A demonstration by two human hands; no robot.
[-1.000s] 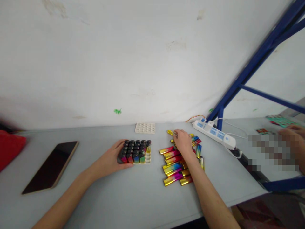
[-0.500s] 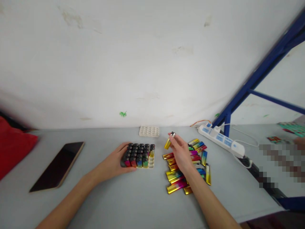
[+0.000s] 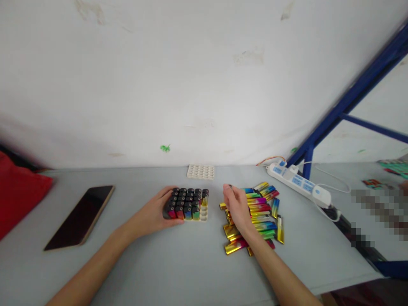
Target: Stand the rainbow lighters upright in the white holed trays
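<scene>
My left hand (image 3: 162, 212) is wrapped around the left side of a block of upright lighters (image 3: 184, 203) with black tops and coloured bodies. They stand in rows in a white holed tray (image 3: 203, 213), whose right column shows bare holes toward the front. My right hand (image 3: 236, 205) is closed on a lighter, nearly all of it hidden by the fingers; only a small dark and metallic bit shows near the thumb tip. Under and beside that hand lies a pile of shiny multicoloured lighters (image 3: 264, 226), mostly gold at one end.
A second white holed tray (image 3: 200, 171) lies by the wall. To the right is a white power strip (image 3: 298, 183) with cables, beside a blue metal frame (image 3: 338, 114). A dark tablet (image 3: 79, 217) and a red cloth-like item (image 3: 19, 191) are on the left.
My right hand has turned, so the gold lighter that showed above its fingers is now mostly hidden. My left hand stays around the lighter block. The view has shifted slightly.
</scene>
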